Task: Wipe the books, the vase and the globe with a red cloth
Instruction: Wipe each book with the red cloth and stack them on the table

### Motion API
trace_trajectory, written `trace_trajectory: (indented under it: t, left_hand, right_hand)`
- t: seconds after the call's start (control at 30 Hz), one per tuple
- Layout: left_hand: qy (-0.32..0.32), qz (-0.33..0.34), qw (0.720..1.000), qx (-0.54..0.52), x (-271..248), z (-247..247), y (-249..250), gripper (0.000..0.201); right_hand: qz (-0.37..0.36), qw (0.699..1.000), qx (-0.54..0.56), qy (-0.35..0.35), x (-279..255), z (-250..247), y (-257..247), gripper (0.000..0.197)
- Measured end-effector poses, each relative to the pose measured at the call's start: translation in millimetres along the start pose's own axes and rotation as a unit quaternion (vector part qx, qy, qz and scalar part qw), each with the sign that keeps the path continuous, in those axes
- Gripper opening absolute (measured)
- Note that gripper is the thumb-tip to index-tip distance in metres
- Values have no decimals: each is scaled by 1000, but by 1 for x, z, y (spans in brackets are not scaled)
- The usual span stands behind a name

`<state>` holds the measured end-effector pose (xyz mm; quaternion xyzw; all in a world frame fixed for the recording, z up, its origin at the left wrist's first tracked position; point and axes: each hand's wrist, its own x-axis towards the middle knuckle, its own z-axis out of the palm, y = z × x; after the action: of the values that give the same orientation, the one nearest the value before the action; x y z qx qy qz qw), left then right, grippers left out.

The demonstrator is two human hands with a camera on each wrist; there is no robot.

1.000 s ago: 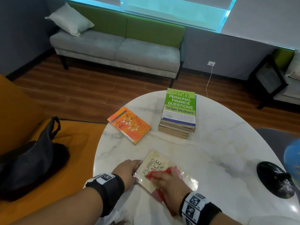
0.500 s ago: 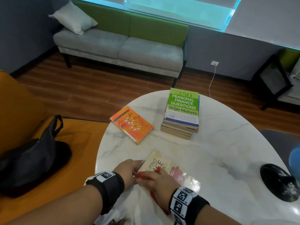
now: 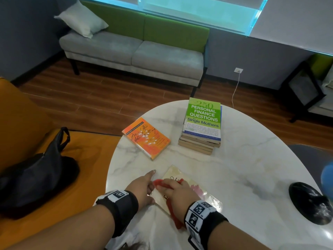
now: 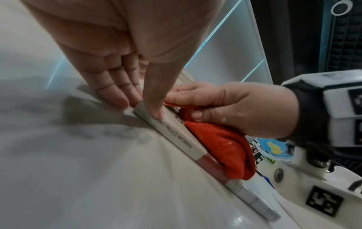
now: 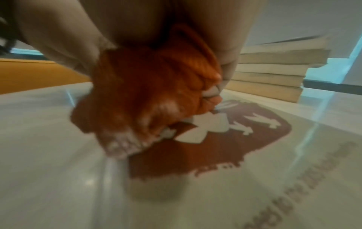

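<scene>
Head view: right hand (image 3: 177,191) clamped on bunched red cloth (image 3: 173,212), pressed to cover of cream paperback (image 3: 196,191) lying flat on marble table (image 3: 243,170). Left wrist view: left hand (image 4: 119,80) with fingers straight and together, fingertips (image 4: 125,102) on table against near corner of paperback, thumb resting on spine; no grip closed round anything. Cloth trailing back under right wrist and along spine side of paperback. Ahead of left hand: orange book (image 3: 146,138), flat, apart from others. Ahead of right hand, farther off: stack of books (image 3: 201,134), green-covered title uppermost. Off to outer side of right hand: black base (image 3: 309,202) and blue edge of globe (image 3: 327,177), mostly out of frame. Vase not visible in any view. Handling estimate: paperback light, thin, glossy cover likely slippery on polished marble; best steadied at spine edge or corner while wiping. Cloth soft and limp; best kept bunched in palm. Globe probably top-heavy; steady at base. Containers: black bag (image 3: 36,175) on orange seat beyond left forearm, contents not visible.
</scene>
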<state>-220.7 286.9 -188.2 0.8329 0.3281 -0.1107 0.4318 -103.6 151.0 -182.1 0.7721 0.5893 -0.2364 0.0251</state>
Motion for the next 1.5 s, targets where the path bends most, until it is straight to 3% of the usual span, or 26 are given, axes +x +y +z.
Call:
trace_trajectory:
  t: [0.07, 0.2, 0.33, 0.47, 0.6, 0.77, 0.83, 0.9, 1.03, 1.17, 1.3, 1.5]
  left_hand:
    - [-1, 0, 1000, -9, -1, 0, 0, 100]
    - [1, 8, 1000, 11, -1, -2, 2, 100]
    - [4, 8, 1000, 6, 0, -1, -1, 104]
    - [5, 13, 1000, 7, 1, -1, 0, 104]
    - [4, 7, 1000, 10, 1, 2, -3, 112]
    - [3, 27, 1000, 15, 1, 3, -6, 109]
    - [-1, 26, 999, 24, 1, 3, -7, 112]
    - [-3, 21, 999, 32, 2, 4, -8, 115]
    - [0, 25, 999, 43, 1, 5, -7, 113]
    - [-6, 22, 999, 45, 3, 4, -9, 115]
    - [-5, 25, 1000, 17, 2, 5, -9, 111]
    - [11, 31, 999, 25, 3, 6, -7, 104]
  right_hand:
    - [18, 1000, -10, -18, 1, -4, -3, 86]
    - [-46, 998, 13, -30, -3, -3, -6, 63]
    - [14, 1000, 3, -22, 3, -10, -5, 65]
    - [-40, 998, -2, -58, 0, -6, -10, 69]
    - [2, 999, 29, -19, 3, -16, -4, 59]
    - [-58, 998, 34, -17, 0, -3, -10, 57]
    - [-38, 998, 51, -5, 1, -7, -8, 52]
    - [-5, 998, 60, -13, 1, -8, -9, 54]
    - [-39, 998, 33, -23, 2, -4, -11, 61]
    - [-14, 999, 48, -12, 4, -9, -9, 60]
    - [-46, 997, 45, -33, -1, -9, -6, 48]
    - [-15, 997, 54, -60, -1, -15, -15, 36]
